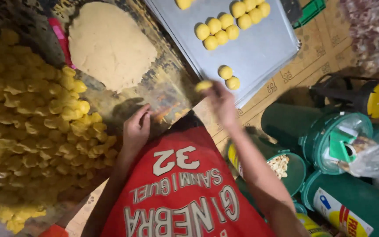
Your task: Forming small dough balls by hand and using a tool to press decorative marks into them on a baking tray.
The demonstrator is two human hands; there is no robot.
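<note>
From the head view, my right hand (221, 102) is stretched forward over the near corner of the metal baking tray (259, 57), and its fingers are pinched together on a small yellow dough ball (203, 85). The ball is pale yellow, rounded but blurred in my grip, and it hangs just short of the tray's edge, near two shaped balls (229, 77) that sit side by side by that corner. Further up the tray lies a tight cluster of five yellow balls (217, 30), and beyond it another cluster (251, 9) at the top edge, all smooth and much the same size. My left hand (136, 129) rests palm down on the dark patterned work surface (167, 87), fingers loosely curled and close together, holding nothing that I can see. To its left spreads a big heap of lumpy yellow pieces (31, 127), rough and irregular, unlike the smooth ones on the tray. Above the hand lies a flat round slab of tan dough (110, 44). At my right side stand green plastic jars: an open jar (286, 169) holds pale nuts or similar bits, another jar lies on its side with a green lid (338, 140), and a crumpled clear plastic bag (373, 158) rests against it.
</note>
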